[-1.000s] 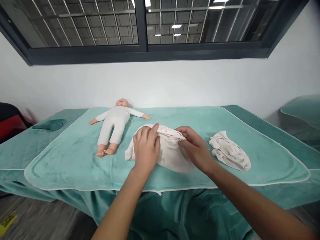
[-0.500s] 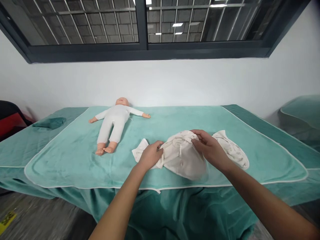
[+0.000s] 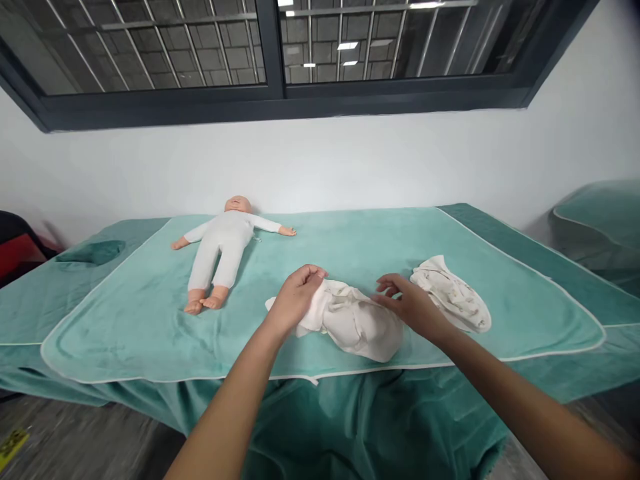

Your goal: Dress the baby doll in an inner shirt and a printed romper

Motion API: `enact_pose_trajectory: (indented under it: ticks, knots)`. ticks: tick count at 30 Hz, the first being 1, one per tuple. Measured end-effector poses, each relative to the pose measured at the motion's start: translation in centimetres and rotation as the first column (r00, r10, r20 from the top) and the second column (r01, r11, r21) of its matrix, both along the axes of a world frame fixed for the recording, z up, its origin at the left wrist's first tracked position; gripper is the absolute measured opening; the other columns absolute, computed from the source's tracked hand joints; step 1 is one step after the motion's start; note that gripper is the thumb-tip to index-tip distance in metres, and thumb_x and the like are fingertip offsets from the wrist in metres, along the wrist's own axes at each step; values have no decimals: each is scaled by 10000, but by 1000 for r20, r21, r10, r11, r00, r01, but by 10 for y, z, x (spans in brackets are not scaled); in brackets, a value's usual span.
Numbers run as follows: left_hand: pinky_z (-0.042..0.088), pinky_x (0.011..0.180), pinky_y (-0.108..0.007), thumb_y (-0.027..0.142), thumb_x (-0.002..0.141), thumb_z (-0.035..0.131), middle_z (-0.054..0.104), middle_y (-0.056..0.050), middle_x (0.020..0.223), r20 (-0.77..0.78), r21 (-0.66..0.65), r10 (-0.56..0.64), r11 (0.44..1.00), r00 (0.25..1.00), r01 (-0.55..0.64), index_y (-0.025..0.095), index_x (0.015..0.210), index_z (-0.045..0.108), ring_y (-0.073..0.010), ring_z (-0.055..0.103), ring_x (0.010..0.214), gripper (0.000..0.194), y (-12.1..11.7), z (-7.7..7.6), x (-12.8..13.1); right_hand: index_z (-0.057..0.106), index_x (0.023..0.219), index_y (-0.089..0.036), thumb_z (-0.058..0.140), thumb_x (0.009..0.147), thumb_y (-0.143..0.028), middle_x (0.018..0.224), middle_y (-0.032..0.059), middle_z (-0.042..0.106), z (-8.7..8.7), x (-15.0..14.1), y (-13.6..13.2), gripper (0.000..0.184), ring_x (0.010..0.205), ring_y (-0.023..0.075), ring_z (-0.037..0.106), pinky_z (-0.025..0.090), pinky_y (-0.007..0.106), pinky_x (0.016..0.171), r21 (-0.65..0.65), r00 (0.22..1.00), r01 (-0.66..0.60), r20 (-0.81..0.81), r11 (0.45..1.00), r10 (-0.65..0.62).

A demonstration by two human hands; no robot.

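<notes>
A crumpled white baby garment (image 3: 363, 327) with a faint print lies bunched near the front edge of the green mat. My left hand (image 3: 301, 293) is closed on its left part, thumb and fingers pinched together at the top. Beside the garment's upper right side is my right hand (image 3: 407, 300), its fingers apart and slightly bent, with nothing held. Just past that hand rests a second white printed cloth piece (image 3: 455, 297), folded and flat. A baby doll (image 3: 223, 247) in a white bodysuit lies on its back at the left, arms spread.
The light green mat (image 3: 150, 333) with white piping covers a bed draped in darker green fabric (image 3: 400, 420). Behind it stands a white wall (image 3: 320, 167) under a barred window. A green cushion-like shape (image 3: 605, 213) is at the right, a red and black object (image 3: 20, 257) at the left.
My right hand has let go of the garment and stands slightly off it. My left hand has moved up a little, and the garment has sunk lower and flatter on the mat.
</notes>
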State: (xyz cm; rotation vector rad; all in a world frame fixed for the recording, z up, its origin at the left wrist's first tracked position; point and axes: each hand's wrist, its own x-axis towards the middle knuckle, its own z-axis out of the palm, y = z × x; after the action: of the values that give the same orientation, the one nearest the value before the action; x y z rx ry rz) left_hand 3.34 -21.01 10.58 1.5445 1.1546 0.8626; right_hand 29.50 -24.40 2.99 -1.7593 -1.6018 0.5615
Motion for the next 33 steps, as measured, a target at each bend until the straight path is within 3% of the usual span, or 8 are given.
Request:
enact_pose_trajectory:
  ticks: [3, 7, 14, 18, 25, 28, 31, 33]
  knots:
    - [430, 675, -244, 492, 888, 538, 658, 7, 816, -115, 72, -44, 996, 992, 53, 196, 928, 674, -150, 582, 748, 328, -4, 3, 2, 598, 1105, -230, 669, 784, -500, 1101, 76, 686, -13, -8, 6, 425, 948, 244, 649, 475, 356, 776, -34, 998, -20, 66, 999, 22]
    - [463, 835, -293, 522, 844, 607, 722, -3, 1017, -436, 204, -31, 970, 900, 132, 246, 1000, 712, -213, 645, 964, 334, -8, 6, -1, 615, 1004, -226, 630, 809, -466, 913, 34, 686, -22, -16, 10, 309, 825, 220, 627, 440, 333, 718, -159, 992, -85, 78, 984, 98]
    - [519, 748, -399, 233, 824, 563, 650, -120, 1136, -937, 155, 41, 939, 348, 306, 163, 1087, 669, -301, 683, 928, 291, -7, -15, -8, 524, 787, -229, 562, 836, -412, 713, -21, 563, -5, -17, 9, 193, 691, 176, 524, 377, 302, 643, -10, 1000, 1, -5, 1000, -1]
    - [529, 728, -421, 29, 806, 410, 640, -153, 1093, -958, 231, 168, 932, 231, 279, 106, 1144, 608, -316, 679, 951, 399, 0, -30, -14, 531, 814, -235, 574, 824, -395, 687, -36, 510, 12, -10, 12, 167, 665, 167, 481, 367, 301, 633, 117, 992, 121, -35, 986, -117]
    - [503, 753, -419, 110, 883, 363, 688, -113, 1008, -836, 488, 407, 858, 368, 159, 170, 993, 667, -311, 658, 959, 329, -1, -2, -20, 518, 780, -238, 587, 804, -342, 707, -31, 530, 39, -1, 9, 127, 677, 173, 507, 394, 315, 657, 216, 990, 140, -32, 966, -137]
    - [492, 786, -373, 200, 893, 423, 718, -64, 1050, -663, 538, 440, 842, 606, -23, 212, 1013, 695, -275, 656, 984, 298, -6, 14, -17, 480, 755, -232, 565, 773, -239, 982, 28, 634, 43, 2, 8, 87, 917, 220, 593, 450, 364, 800, 226, 1000, 11, -1, 974, -11]
    - [491, 799, -303, 226, 858, 485, 747, -7, 983, -410, 388, 294, 913, 863, -127, 229, 993, 715, -209, 672, 919, 267, -13, 29, -8, 485, 829, -236, 565, 775, -197, 1313, 75, 558, 50, -9, 5, 104, 1244, 267, 509, 418, 437, 993, 263, 975, -221, 47, 939, 216]
    - [494, 775, -261, 215, 834, 504, 749, 11, 936, -251, 286, 172, 953, 953, -97, 216, 965, 719, -175, 673, 863, 252, -18, 39, 1, 521, 1026, -253, 609, 810, -248, 1437, 78, 478, 61, -26, 2, 234, 1341, 262, 441, 384, 445, 1063, 275, 931, -359, 40, 892, 363]
